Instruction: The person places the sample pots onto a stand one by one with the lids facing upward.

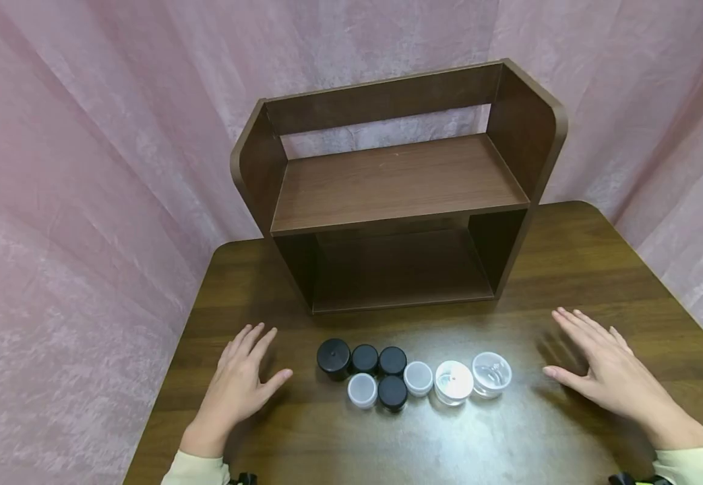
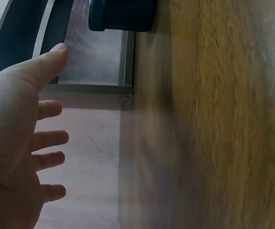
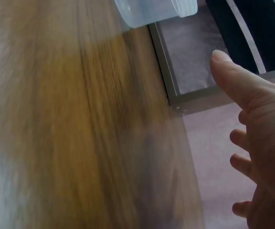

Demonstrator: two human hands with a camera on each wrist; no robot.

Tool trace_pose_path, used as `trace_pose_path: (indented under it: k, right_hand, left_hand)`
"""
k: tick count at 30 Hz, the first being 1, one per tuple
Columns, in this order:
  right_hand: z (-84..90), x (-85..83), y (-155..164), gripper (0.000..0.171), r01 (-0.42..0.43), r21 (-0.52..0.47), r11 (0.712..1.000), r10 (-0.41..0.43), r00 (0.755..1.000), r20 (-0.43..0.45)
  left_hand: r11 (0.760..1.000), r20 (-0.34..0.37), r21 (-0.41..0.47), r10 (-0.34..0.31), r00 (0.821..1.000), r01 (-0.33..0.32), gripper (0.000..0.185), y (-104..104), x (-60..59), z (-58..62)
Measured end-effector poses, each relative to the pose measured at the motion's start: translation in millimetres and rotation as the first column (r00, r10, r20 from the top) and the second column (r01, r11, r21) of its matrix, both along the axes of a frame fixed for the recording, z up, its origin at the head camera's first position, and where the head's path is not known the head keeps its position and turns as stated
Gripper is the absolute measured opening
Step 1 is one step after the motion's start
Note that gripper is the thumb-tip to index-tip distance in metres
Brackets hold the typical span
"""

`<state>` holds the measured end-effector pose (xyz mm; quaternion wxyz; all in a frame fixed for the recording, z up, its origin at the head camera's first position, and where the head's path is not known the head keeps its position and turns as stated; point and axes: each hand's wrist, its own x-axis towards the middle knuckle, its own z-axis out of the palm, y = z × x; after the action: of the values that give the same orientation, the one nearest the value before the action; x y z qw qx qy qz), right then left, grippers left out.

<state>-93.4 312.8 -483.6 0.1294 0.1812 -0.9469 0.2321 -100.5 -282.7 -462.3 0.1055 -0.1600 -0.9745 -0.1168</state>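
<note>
A cluster of small jars stands on the table. At its left end is a larger black jar, with three smaller black jars beside it. Two small jars with frosted whitish lids sit among them. On the right are a clear tub with a white top and another clear tub. My left hand is left of the larger black jar, fingers spread and holding nothing. Right of the clear tubs, my right hand is also empty, its fingers extended. Both wrist views show the hands apart from the jars.
Behind the jars a brown two-level wooden shelf stands on the wooden table. No objects show on its upper board or in its lower compartment. Pink curtains hang behind and around the table.
</note>
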Motion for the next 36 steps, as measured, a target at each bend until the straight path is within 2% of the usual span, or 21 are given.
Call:
trace_pose_path:
  k: [7,16,22,28,32,36]
  right_hand:
    - [0.8,-14.9,-12,0.087,-0.026,-0.042,0.999,0.025,0.999,-0.028]
    - [-1.4,-38.7,-31,0.076,0.04,-0.064,0.997,-0.04,0.999,-0.006]
    - [-4.4,-54.8,-42,0.072,0.069,-0.134,0.989,-0.069,0.998,0.003]
    - [-10.4,-70.2,-49,0.065,0.142,-0.226,0.964,-0.143,0.99,0.01]
    - [-14.3,-79.3,-54,0.063,0.18,-0.304,0.936,-0.178,0.983,0.036]
    - [-20.3,-87.5,-57,0.062,0.207,-0.378,0.903,-0.196,0.978,0.068]
  left_hand:
    - [0.999,-0.008,0.02,-0.033,0.999,0.033,0.079,7,1.0,0.4]
    - [0.994,-0.019,0.04,-0.097,0.995,0.098,0.078,28,-4.0,2.3]
    - [0.991,-0.003,0.06,-0.118,0.993,0.118,0.077,42,-6.0,2.4]
    - [0.984,-0.011,0.098,-0.148,0.989,0.149,0.075,50,-4.2,-4.1]
    - [0.977,-0.035,0.127,-0.17,0.985,0.173,0.074,55,-3.4,-10.1]
    - [0.977,-0.016,0.14,-0.162,0.987,0.163,0.074,60,-3.4,-12.6]
